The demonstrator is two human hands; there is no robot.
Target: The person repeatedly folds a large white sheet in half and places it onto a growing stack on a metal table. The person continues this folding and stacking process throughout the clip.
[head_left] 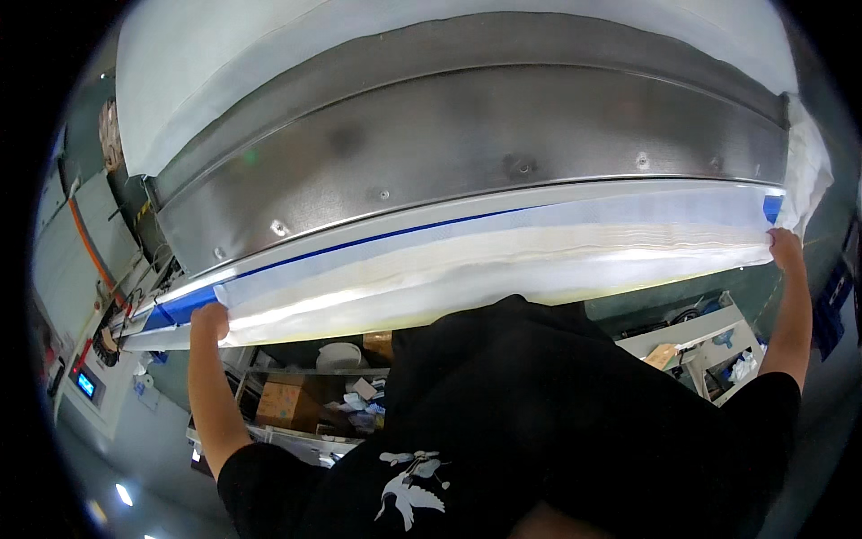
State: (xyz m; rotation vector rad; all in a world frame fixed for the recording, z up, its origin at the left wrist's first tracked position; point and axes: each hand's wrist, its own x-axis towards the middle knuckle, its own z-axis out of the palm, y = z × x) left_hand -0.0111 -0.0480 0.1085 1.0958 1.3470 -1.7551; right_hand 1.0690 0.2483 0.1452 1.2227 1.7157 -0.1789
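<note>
A long stack of white fabric sheets (503, 260) is stretched across the middle of the frame, lying along the front edge of a curved metal machine panel (467, 153) that fills the upper half. The left hand (210, 321), at the left of the frame, is closed over the stack's left end, beside a blue strip (184, 305) on the table edge. The right hand (785, 248), at the far right, is pressed on the stack's right end; its fingers appear curled on the cloth, though the fisheye bend makes this hard to confirm. A loose white cloth (808, 171) is seen hanging at the upper right. Cardboard boxes (283, 402) and shelving are visible lower left, below the stack.
</note>
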